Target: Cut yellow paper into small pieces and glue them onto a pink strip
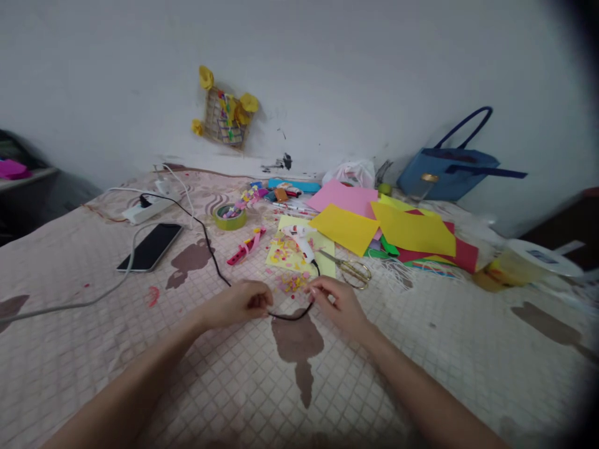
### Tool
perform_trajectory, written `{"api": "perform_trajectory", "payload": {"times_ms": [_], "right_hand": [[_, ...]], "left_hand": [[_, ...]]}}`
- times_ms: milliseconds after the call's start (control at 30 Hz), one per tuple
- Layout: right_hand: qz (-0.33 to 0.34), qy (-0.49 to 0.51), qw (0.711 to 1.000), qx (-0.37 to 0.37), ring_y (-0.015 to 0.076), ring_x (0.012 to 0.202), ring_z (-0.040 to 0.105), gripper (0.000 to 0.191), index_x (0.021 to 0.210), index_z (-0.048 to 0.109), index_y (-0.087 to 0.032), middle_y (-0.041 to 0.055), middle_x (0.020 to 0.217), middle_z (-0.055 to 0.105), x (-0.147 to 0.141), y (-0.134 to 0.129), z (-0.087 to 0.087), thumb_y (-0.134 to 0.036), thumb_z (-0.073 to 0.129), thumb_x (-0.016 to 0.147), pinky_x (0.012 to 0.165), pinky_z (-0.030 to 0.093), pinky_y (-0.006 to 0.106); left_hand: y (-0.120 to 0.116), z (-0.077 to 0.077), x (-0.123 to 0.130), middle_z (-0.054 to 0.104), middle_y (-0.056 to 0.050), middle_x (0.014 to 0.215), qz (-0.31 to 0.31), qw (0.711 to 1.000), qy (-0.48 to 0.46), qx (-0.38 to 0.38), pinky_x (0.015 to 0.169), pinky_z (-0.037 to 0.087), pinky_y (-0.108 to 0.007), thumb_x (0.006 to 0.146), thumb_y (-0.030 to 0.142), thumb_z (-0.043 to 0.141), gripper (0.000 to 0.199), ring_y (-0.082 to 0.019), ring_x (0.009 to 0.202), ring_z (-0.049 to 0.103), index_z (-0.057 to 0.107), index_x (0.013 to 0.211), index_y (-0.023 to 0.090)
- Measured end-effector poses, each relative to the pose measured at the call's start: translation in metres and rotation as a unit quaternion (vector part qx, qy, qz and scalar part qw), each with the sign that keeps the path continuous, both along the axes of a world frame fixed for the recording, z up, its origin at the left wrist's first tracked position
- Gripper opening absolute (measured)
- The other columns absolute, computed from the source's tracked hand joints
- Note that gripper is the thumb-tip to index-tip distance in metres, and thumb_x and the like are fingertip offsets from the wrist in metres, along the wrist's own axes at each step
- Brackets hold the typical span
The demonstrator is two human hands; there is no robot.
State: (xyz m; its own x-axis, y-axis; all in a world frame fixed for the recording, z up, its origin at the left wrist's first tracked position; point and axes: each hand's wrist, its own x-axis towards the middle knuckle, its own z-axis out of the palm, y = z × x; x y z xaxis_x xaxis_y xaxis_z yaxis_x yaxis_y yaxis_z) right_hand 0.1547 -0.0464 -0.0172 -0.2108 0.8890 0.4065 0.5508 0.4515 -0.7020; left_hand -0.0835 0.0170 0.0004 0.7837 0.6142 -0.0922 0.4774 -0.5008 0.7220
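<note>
A black cable [291, 318] sags between my two hands near the middle of the table. My left hand [246, 300] is closed on it, and my right hand [337, 302] pinches it close to the glue gun. The white glue gun [300, 241] lies on a pale yellow sheet [324, 247] with small pink and yellow paper bits [292, 282] scattered on and before it. Gold-handled scissors [354, 272] rest to the right of the gun. From my left hand the cable runs back to a white power strip [147, 210].
A phone [152, 247] and grey cable lie left. A green tape roll [229, 217] and pink cutter [246, 247] stand nearer the middle. Yellow paper [346, 227], white string [397, 274], a plastic tub [505, 265] and a blue bag [444, 174] are right.
</note>
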Motion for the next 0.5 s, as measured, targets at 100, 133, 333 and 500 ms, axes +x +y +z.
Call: {"api": "perform_trajectory", "payload": {"times_ms": [100, 133, 333, 500], "right_hand": [[-0.045, -0.026, 0.998, 0.019, 0.0134, 0.067, 0.059, 0.017, 0.086, 0.060, -0.018, 0.0028, 0.077, 0.065, 0.013, 0.009, 0.000, -0.022, 0.043, 0.089, 0.059, 0.045, 0.023], [-0.054, -0.035, 0.998, 0.024, 0.0134, 0.067, 0.059, 0.017, 0.085, 0.060, -0.019, 0.0027, 0.077, 0.065, 0.019, 0.013, 0.000, -0.022, 0.043, 0.088, 0.059, 0.045, 0.023], [-0.123, -0.100, 0.986, 0.051, 0.0140, 0.064, 0.056, 0.016, 0.086, 0.060, -0.018, 0.0036, 0.080, 0.064, 0.073, 0.038, 0.000, -0.024, 0.044, 0.086, 0.055, 0.042, 0.024], [-0.217, -0.166, 0.959, 0.079, 0.0208, 0.076, 0.055, 0.013, 0.081, 0.059, -0.017, 0.0081, 0.080, 0.062, 0.140, 0.066, 0.003, -0.021, 0.047, 0.081, 0.067, 0.042, 0.032]], "left_hand": [[-0.001, -0.002, 0.003, 0.060, -0.002, 0.076, 0.031, 0.998, -0.024, 0.039, 0.057, 0.040, -0.020, 0.081, 0.023, 0.050, 0.014, -0.010, 0.063, 0.052, 0.058, 0.089, 0.016], [0.000, -0.003, 0.003, 0.060, -0.002, 0.078, 0.046, 0.997, -0.033, 0.061, 0.058, 0.040, -0.020, 0.083, 0.024, 0.047, 0.016, -0.011, 0.064, 0.052, 0.058, 0.090, 0.016], [-0.003, -0.010, 0.007, 0.061, -0.001, 0.075, 0.103, 0.983, -0.047, 0.142, 0.058, 0.038, -0.022, 0.087, 0.025, 0.039, 0.020, -0.012, 0.064, 0.052, 0.058, 0.090, 0.018], [-0.009, -0.010, 0.011, 0.061, -0.003, 0.080, 0.117, 0.976, -0.070, 0.170, 0.061, 0.039, -0.023, 0.089, 0.026, 0.038, 0.021, -0.012, 0.068, 0.053, 0.058, 0.089, 0.017]]}}
